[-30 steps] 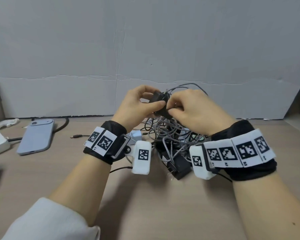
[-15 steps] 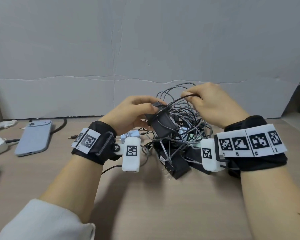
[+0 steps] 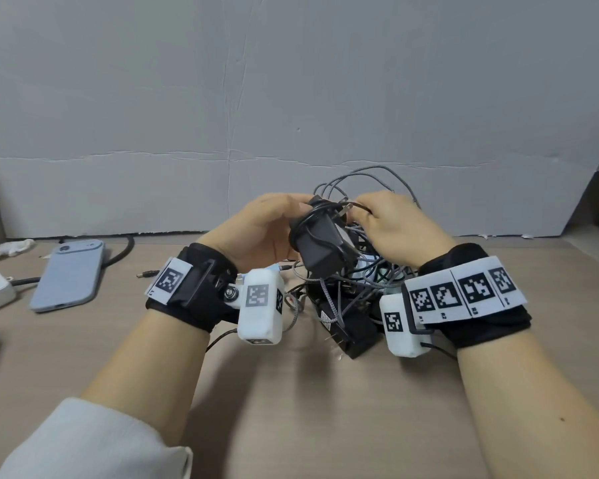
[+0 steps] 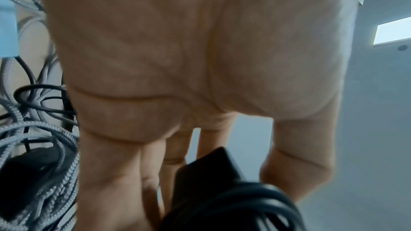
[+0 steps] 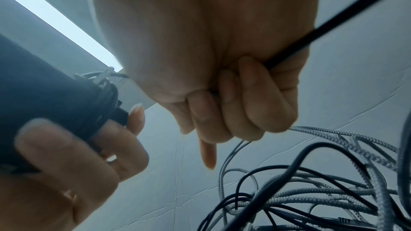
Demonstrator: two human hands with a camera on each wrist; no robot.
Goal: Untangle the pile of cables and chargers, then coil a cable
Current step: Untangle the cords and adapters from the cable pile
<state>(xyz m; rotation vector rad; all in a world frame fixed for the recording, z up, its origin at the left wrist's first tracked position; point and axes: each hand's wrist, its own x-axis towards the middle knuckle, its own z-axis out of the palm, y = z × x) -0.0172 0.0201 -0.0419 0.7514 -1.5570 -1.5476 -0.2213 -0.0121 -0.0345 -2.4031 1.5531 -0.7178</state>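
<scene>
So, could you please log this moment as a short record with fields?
left hand: left hand grips the black charger, lifted above the pile
right hand: right hand grips a black cable
charger: black cable wound round it, prongs up
pile: tangle of grey braided cables and another black charger on the table
also on table: blue phone, at left

Creased grey wall (image 3: 291, 98), beige table (image 3: 308, 409)
</scene>
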